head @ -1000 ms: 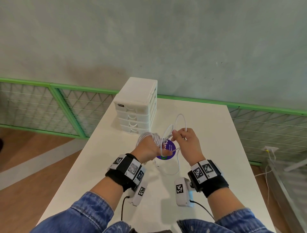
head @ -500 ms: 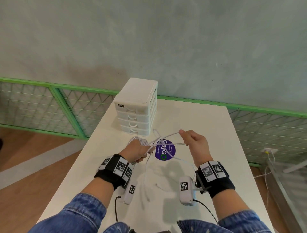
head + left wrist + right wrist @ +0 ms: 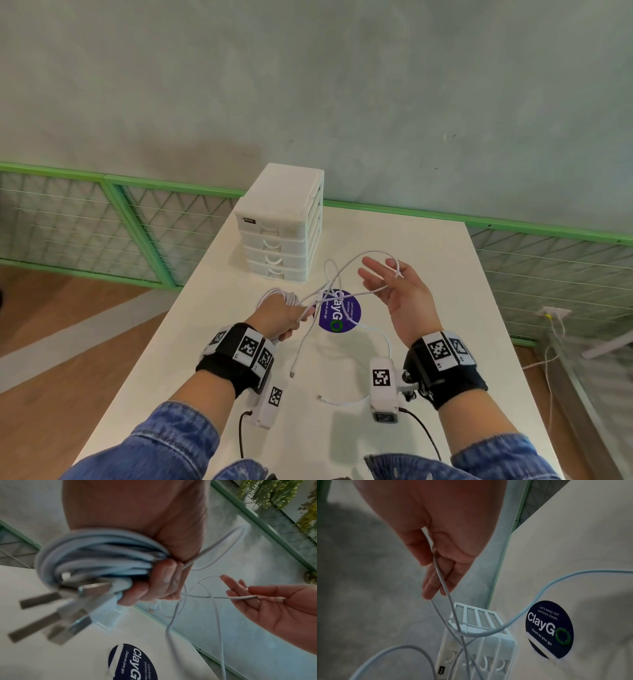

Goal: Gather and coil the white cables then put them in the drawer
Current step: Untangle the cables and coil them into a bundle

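Above a white table [image 3: 445, 342], my left hand [image 3: 281, 318] grips a coil of white cables [image 3: 284, 296] wound around it. In the left wrist view the coil [image 3: 96, 555] sits under curled fingers [image 3: 154, 585], with several metal plugs [image 3: 42, 615] sticking out. Loose strands run from it to my right hand [image 3: 397, 291], held palm up with straight fingers; one strand [image 3: 240, 597] lies across them. In the right wrist view that strand [image 3: 440, 574] passes between thumb and fingers [image 3: 436, 585]. Two loose ends [image 3: 293, 371] lie on the table. The white drawer unit [image 3: 281, 233] stands behind, its drawers closed.
A round dark blue sticker [image 3: 339, 311] lies on the table between my hands. A green-framed mesh fence [image 3: 137, 222] and a grey wall run behind the table. Wooden floor lies to the left, and a wall socket with cords [image 3: 555, 313] is at the right.
My right hand has let go of its pinch and spread open, moving right. My left hand with the coil has moved left and lower. The strands now stretch loosely between the hands.
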A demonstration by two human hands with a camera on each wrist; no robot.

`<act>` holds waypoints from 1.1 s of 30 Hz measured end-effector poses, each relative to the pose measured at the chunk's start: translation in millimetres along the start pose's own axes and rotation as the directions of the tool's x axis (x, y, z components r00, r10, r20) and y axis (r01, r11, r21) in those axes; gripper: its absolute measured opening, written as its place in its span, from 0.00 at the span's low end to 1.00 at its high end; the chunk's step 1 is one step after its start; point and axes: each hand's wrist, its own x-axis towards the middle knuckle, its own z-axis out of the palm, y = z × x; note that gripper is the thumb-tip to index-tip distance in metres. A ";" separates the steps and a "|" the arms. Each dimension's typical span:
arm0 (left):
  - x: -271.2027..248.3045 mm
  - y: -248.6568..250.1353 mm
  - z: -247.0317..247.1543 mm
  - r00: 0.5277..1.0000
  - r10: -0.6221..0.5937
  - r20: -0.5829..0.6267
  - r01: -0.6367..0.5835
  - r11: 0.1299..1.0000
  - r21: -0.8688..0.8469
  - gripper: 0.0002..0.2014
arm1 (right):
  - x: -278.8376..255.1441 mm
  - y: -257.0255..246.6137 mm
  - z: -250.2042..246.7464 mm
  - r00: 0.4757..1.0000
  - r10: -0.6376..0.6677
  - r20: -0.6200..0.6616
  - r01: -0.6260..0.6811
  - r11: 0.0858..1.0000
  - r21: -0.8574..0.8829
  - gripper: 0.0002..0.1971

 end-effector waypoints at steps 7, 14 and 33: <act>2.4 -11.7 -3.3 0.997 -0.025 -0.066 0.026 0.999 0.018 0.15 | 0.8 -9.9 -5.2 0.996 -0.078 -0.050 0.081 0.995 0.059 0.15; 2.0 -7.9 5.0 0.998 -0.002 -0.064 0.005 0.999 0.052 0.11 | 3.6 4.6 3.6 0.995 -0.101 -0.009 0.081 0.842 -0.533 0.12; 1.6 3.4 -17.2 0.964 0.052 -0.260 -0.102 0.978 -0.184 0.09 | 17.0 32.6 -37.0 0.945 -0.092 -0.315 -0.152 0.728 -0.668 0.12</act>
